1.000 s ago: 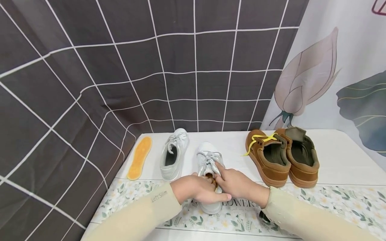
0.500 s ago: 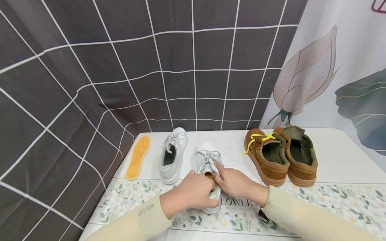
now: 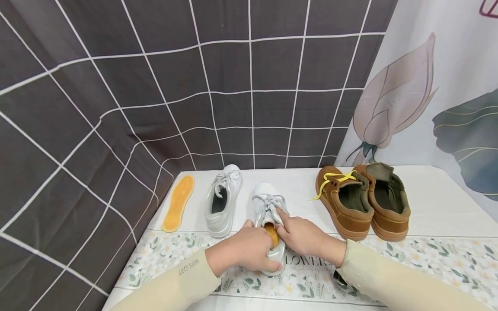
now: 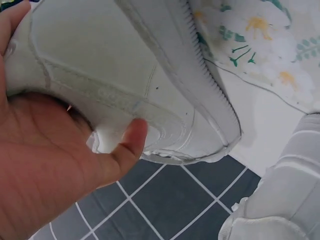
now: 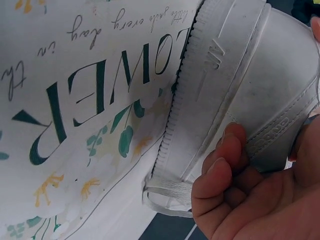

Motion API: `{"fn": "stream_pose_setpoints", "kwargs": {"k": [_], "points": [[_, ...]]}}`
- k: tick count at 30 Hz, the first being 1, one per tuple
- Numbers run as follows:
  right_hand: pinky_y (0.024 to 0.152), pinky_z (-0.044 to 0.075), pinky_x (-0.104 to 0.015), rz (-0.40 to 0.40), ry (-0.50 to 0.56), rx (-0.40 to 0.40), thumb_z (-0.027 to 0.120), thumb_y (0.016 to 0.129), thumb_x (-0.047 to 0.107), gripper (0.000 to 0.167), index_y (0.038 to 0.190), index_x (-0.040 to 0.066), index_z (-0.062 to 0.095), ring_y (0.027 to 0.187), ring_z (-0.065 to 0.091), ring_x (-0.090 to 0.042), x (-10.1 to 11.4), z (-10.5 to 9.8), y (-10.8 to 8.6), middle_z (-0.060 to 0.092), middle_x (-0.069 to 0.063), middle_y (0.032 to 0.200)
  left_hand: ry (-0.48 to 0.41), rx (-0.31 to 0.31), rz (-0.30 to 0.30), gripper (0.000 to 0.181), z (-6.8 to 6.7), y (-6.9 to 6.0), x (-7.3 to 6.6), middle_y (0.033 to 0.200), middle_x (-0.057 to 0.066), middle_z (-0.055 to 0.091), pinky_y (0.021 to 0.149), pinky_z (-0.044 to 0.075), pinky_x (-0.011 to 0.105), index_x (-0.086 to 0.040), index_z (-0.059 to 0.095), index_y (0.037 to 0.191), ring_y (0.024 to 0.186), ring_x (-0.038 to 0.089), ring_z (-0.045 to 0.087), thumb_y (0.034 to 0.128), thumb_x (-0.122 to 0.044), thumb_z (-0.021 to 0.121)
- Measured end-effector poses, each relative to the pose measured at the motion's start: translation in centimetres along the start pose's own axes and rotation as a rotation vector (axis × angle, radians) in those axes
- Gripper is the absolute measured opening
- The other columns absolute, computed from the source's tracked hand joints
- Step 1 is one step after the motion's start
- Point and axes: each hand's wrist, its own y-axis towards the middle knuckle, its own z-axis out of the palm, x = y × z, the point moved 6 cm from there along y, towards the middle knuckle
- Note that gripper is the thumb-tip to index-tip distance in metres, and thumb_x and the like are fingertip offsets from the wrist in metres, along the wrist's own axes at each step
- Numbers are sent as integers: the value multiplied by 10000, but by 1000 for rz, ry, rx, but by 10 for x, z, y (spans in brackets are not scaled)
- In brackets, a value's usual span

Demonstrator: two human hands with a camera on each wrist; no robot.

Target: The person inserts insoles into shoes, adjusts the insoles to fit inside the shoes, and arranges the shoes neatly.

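Between both hands stands a white sneaker [image 3: 266,194], toe toward the wall. Inside its opening shows an orange insole [image 3: 272,235]. My left hand [image 3: 250,248] reaches over the collar with bent fingers dipping into the shoe beside the insole; their tips are hidden. Its thumb lies near the heel. In the left wrist view one fingertip [image 4: 134,135] rests against the shoe's outer side. My right hand [image 3: 305,235] grips the sneaker at its right collar and tongue, index finger along the laces. Several curled fingers [image 5: 220,170] lie against its outer side in the right wrist view.
Another white sneaker [image 3: 223,203] stands to the left, and a flat orange insole [image 3: 178,204] lies beyond it. Brown shoes [image 3: 365,203], one with yellow laces, stand at the right. A small black object [image 3: 340,277] lies by the right sleeve. A dark grid-patterned sheet [image 3: 272,108] hangs behind.
My left hand has shifted left and its fingers have bent more. More of the orange insole shows in the shoe's opening. The right hand keeps its hold on the sneaker.
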Motion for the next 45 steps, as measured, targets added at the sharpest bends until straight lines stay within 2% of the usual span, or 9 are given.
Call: {"fn": "stream_pose_setpoints", "kwargs": {"k": [4, 7, 10, 14, 21, 29, 35, 41, 45], "points": [[841, 527, -451, 11, 5, 12, 413, 1062, 296, 587, 1544, -24, 310, 796, 620, -160, -2, -1, 0, 600, -43, 687, 33, -69, 24, 498, 2, 0, -2, 1106, -123, 685, 786, 336, 348, -193, 755, 1076, 1022, 52, 598, 882, -625, 601], [844, 526, -450, 17, 10, 7, 418, 1061, 293, 584, 1543, -19, 316, 813, 626, -154, -2, -2, -1, 640, -59, 735, 27, -90, 27, 581, 4, 0, -3, 1292, -127, 649, 805, 341, 346, -195, 676, 1297, 1194, 69, 568, 893, -605, 599], [865, 532, -462, 17, 11, -2, 424, 1058, 297, 584, 1541, -16, 323, 853, 647, -163, -3, -1, -1, 716, -132, 904, 20, -89, 26, 516, 3, -1, -3, 1139, -112, 712, 777, 326, 328, -211, 692, 1234, 1103, 65, 607, 895, -591, 606], [898, 534, -476, 10, 10, -3, 423, 1060, 303, 586, 1543, -13, 322, 897, 664, -174, -1, 0, 0, 727, -172, 1009, 34, -90, 32, 330, 1, -1, -3, 734, -146, 641, 713, 298, 312, -261, 670, 846, 751, 36, 578, 893, -581, 607], [901, 532, -465, 11, 25, -2, 429, 1059, 305, 583, 1541, -7, 330, 928, 664, -163, 1, 1, 0, 727, -174, 1050, 100, -131, 50, 485, -1, 0, -7, 490, -144, 452, 666, 303, 324, -261, 493, 519, 515, 53, 432, 886, -560, 603], [801, 517, -413, 33, 59, 10, 415, 1062, 308, 597, 1557, -2, 292, 762, 609, -130, -2, 4, 0, 602, -48, 664, 35, -221, 38, 406, 7, -3, -2, 777, -134, 674, 734, 309, 341, -217, 741, 870, 776, 36, 561, 887, -595, 596], [852, 527, -431, 49, 108, 26, 412, 1070, 356, 632, 1575, 12, 249, 808, 635, -131, -5, 6, -1, 604, -23, 671, -45, -490, 72, 388, 10, -17, 5, 1207, -108, 630, 893, 398, 344, -252, 747, 1042, 1180, 80, 530, 855, -583, 667], [980, 501, -510, 95, 197, 36, 466, 1046, 411, 708, 1589, 34, 213, 1054, 685, -285, -9, 10, -5, 691, -258, 1154, -316, -785, 40, 251, 11, -34, 26, 1217, 9, 590, 989, 486, 394, -174, 714, 1052, 1175, 167, 535, 888, -360, 673], [1022, 476, -521, 106, 237, 51, 511, 1017, 460, 791, 1595, 32, 182, 1169, 644, -330, -11, 11, -6, 633, -277, 1281, -815, -783, -167, 332, 22, -33, 53, 1367, 104, 516, 1009, 492, 448, -96, 568, 1321, 1238, 273, 536, 1031, -248, 514]]}}
